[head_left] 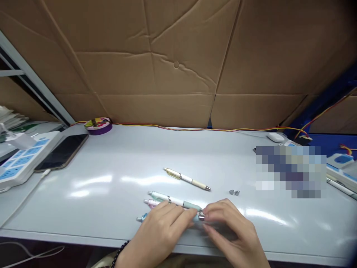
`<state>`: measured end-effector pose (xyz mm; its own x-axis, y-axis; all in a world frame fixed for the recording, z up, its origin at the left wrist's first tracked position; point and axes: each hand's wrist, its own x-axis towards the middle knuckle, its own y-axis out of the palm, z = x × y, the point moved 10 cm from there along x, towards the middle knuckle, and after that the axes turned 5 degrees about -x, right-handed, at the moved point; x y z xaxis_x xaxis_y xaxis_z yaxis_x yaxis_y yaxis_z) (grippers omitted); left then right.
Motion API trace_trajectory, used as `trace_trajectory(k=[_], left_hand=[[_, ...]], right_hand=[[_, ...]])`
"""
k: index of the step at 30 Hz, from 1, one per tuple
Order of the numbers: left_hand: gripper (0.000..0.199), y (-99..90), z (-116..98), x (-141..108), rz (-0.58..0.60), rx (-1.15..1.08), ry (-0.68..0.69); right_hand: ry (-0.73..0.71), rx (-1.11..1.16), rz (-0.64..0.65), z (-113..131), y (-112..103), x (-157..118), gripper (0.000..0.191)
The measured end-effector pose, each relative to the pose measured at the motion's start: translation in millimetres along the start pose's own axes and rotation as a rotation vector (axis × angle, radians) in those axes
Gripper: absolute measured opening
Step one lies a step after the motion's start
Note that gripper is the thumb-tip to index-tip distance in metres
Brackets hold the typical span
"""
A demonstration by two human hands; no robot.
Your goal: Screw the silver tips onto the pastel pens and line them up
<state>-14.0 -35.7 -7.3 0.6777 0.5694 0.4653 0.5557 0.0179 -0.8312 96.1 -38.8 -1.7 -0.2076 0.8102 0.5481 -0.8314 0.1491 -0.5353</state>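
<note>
Left hand and right hand, at three pens on a desk

Clock centred on the pens. Left hand: laid over green pen, pink pen and blue pen, seemingly to steady them; firmness of grasp cannot be told. Middles hidden by it. Metal tips are pointed towards three, presumably for easy reach. Right hand: fingers placed at the tips, thumb parted below; a pinch cannot be confirmed.

Surroundings: power strip, towards ten; phone, ten; purple roll, towards eleven; yellow pen, twelve, nearest obstacle; two grey pieces, between two and three; white mouse, two.
</note>
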Motion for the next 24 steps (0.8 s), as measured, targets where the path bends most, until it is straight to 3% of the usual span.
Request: trace_trajectory(k=[6, 19, 24], left_hand=[[0.019, 4.2, 0, -1, 0.040, -0.002, 0.003], [0.021, -1.6, 0, 0, -0.004, 0.009, 0.001], [0.035, -2.3, -4, -1, 0.027, 0.055, 0.047]], right_hand=[[0.107, -0.053, 0.058, -10, 8, -3, 0.016], [0.242, 0.161, -0.052, -23, -2, -8, 0.011], [0.263, 0.178, -0.045, -24, -2, -9, 0.011]])
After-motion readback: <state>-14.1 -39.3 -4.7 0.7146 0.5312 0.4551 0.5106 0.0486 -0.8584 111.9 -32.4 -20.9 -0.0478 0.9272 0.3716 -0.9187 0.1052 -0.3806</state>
